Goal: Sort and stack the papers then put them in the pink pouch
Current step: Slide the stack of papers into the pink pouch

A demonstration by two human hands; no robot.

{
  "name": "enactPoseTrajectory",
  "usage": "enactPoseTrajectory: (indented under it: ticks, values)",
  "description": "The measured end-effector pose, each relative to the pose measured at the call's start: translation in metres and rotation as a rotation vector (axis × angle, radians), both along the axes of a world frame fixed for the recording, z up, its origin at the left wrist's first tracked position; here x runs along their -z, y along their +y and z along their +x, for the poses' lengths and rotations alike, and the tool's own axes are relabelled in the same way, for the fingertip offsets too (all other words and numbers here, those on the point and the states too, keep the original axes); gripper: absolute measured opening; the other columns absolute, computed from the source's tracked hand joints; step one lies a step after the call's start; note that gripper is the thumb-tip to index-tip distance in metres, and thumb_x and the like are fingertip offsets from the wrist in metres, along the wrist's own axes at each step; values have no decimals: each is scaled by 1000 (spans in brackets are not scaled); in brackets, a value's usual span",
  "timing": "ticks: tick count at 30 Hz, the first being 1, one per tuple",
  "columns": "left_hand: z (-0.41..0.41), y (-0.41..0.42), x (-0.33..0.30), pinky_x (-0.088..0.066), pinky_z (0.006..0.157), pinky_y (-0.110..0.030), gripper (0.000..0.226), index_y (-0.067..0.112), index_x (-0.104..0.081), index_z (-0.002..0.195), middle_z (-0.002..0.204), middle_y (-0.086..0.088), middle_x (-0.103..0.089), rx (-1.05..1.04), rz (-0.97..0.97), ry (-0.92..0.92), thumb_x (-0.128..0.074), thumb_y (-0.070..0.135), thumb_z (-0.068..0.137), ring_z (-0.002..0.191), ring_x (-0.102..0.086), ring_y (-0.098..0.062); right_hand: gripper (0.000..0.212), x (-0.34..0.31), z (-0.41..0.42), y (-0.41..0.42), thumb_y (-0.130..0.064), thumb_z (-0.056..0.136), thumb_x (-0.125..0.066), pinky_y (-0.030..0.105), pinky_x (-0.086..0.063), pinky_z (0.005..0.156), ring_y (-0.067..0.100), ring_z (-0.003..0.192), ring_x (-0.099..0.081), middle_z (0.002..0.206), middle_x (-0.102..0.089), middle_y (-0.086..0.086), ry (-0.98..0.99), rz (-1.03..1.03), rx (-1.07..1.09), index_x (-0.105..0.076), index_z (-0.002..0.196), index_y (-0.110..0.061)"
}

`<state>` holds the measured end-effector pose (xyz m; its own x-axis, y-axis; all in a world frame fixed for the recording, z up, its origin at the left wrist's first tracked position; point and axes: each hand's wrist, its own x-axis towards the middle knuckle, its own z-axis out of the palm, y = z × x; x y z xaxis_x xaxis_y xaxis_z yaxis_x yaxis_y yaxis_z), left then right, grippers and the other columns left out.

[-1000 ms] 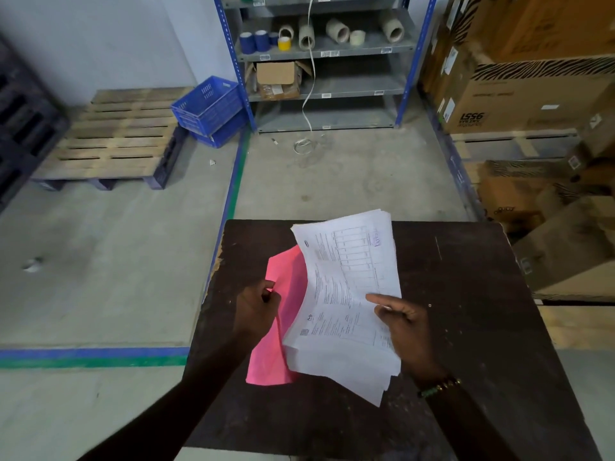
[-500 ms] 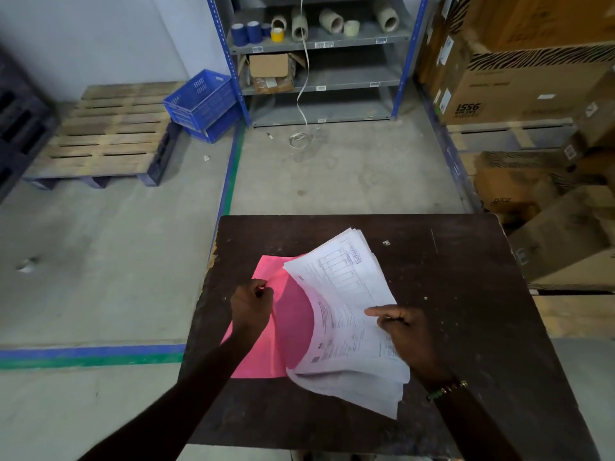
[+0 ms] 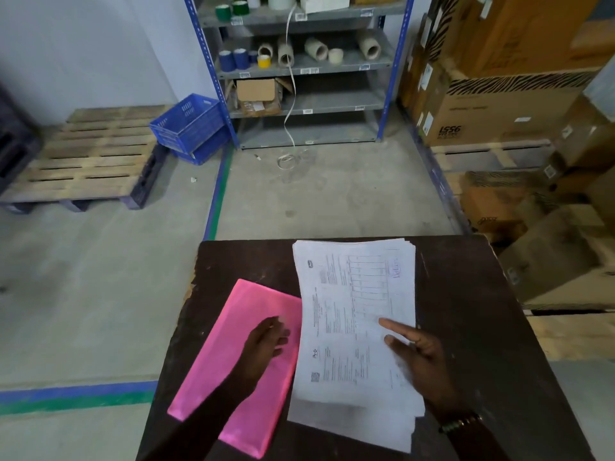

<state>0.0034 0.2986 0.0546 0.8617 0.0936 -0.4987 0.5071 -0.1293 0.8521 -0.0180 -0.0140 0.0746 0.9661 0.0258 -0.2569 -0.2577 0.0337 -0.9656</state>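
Observation:
A stack of white printed papers (image 3: 352, 314) lies on the dark table (image 3: 466, 311), its left edge overlapping the right side of the pink pouch (image 3: 233, 354). The pouch lies flat on the table's left part. My left hand (image 3: 268, 344) rests on the pouch near the paper edge, fingers loosely spread toward the sheets. My right hand (image 3: 416, 354) lies on the lower right of the paper stack, index finger stretched out across the top sheet. Whether the sheets sit inside the pouch's opening cannot be told.
Beyond the table is a concrete floor with blue-green tape lines (image 3: 216, 207). A wooden pallet (image 3: 83, 161) and blue crates (image 3: 189, 128) stand at the left. Metal shelves (image 3: 299, 68) with tape rolls are at the back. Cardboard boxes (image 3: 499, 104) pile up at the right.
The papers went from held up and fanned to lying flat on the table. The pouch now lies flat under my left hand, which no longer pinches its edge. My view tilted up.

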Motion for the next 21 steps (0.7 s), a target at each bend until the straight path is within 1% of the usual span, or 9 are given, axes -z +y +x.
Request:
enactPoseTrajectory:
  ticks: [2,3,6,7,10,13,15,18,21]
  values:
    - [11,-10,-12,-58,95,-44,35,29,-46,138,124,0,-73,7,-209,-72,-53,31,104,111,-73,-24,37,0,19,8,4,99,-63,14,-56,68,4,77,-75,108,-81,8,-10,17,0,-80,118,-23]
    - [17,-16,-19,-59,93,-42,43,34,-39,143,129,4,-71,30,-253,-131,-55,28,103,115,-71,-21,37,-1,28,11,6,98,-62,13,-58,69,0,81,-75,107,-81,3,-12,38,-5,-81,116,-21]
    - [36,-28,-38,-61,90,-48,68,37,-28,148,136,5,-67,85,-334,-278,-64,9,97,120,-68,-23,34,-1,50,18,6,98,-62,32,-63,92,18,114,-75,127,-77,3,-48,114,-10,-78,122,-12]
    - [42,-30,-42,-61,88,-51,72,38,-28,148,136,5,-67,100,-324,-305,-65,5,95,118,-70,-24,33,0,56,19,6,98,-62,35,-63,95,21,120,-72,130,-75,2,-47,142,2,-76,123,-10]
    - [57,-27,-46,-62,83,-54,58,30,-46,140,132,2,-68,145,-274,-344,-66,1,94,113,-71,-28,32,-5,72,19,4,98,-63,35,-60,100,19,125,-69,131,-75,-2,-131,92,-29,-75,124,-8]
    - [74,-23,-40,-60,91,-51,28,10,-70,118,122,-6,-73,187,-230,-333,-68,1,91,112,-71,-32,29,-9,86,15,0,98,-67,34,-56,106,12,125,-69,129,-75,-8,-249,-87,-91,-76,123,-10]
    - [84,-21,-30,-59,91,-46,17,4,-77,103,110,-10,-78,200,-209,-379,-71,-1,88,106,-73,-31,27,-7,91,12,-1,97,-68,32,-57,106,9,122,-70,125,-77,-11,-308,-168,-86,-78,120,-12]
    - [96,-25,-20,-58,90,-37,17,4,-81,97,106,-11,-79,201,-215,-456,-71,-6,87,104,-74,-23,28,-3,94,11,5,95,-69,29,-58,102,9,119,-72,121,-78,-11,-398,-191,-72,-81,111,-15]
    - [104,-31,-13,-58,90,-29,29,13,-82,96,115,0,-78,257,-164,-569,-68,-11,88,114,-71,-18,28,13,97,10,12,95,-66,29,-58,102,17,130,-66,133,-73,9,-500,-195,-73,-80,112,-4]
